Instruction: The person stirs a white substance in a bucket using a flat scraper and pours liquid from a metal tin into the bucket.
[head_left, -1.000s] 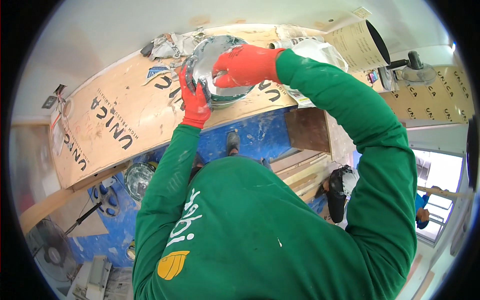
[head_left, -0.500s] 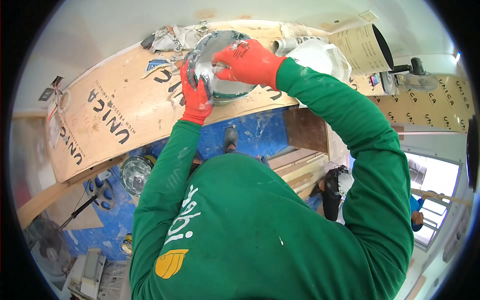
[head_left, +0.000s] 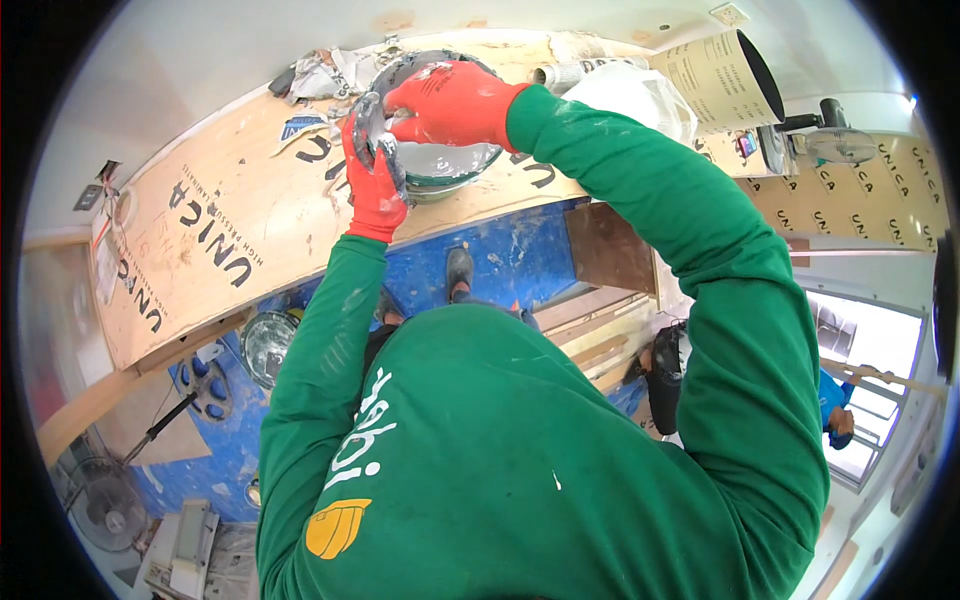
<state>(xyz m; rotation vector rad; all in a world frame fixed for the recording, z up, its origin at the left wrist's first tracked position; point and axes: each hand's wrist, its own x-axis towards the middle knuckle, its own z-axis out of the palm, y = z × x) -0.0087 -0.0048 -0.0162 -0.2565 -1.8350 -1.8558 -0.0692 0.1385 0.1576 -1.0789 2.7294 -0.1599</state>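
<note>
Both my hands wear red gloves marked with white smears. My left hand (head_left: 374,196) is wrapped round a dark, curved piece (head_left: 368,130) coated in pale paste, at the left rim of a bucket. The bucket (head_left: 446,184) stands on the bench, with whitish material inside and a dark, smeared rim. My right hand (head_left: 456,106) reaches across the bucket's top, fingers bent against the dark piece. What lies between those fingers is hidden.
Printed board (head_left: 215,220) covers the bench. Crumpled paper (head_left: 325,75) lies behind the bucket; a white plastic bag (head_left: 640,100) and a big cardboard roll (head_left: 720,80) sit to its right. A fan (head_left: 838,146) stands farther right. Another person (head_left: 838,410) is by the window.
My right hand has moved left, from over the bucket's middle to the dark piece. My left hand has shifted slightly left with that piece.
</note>
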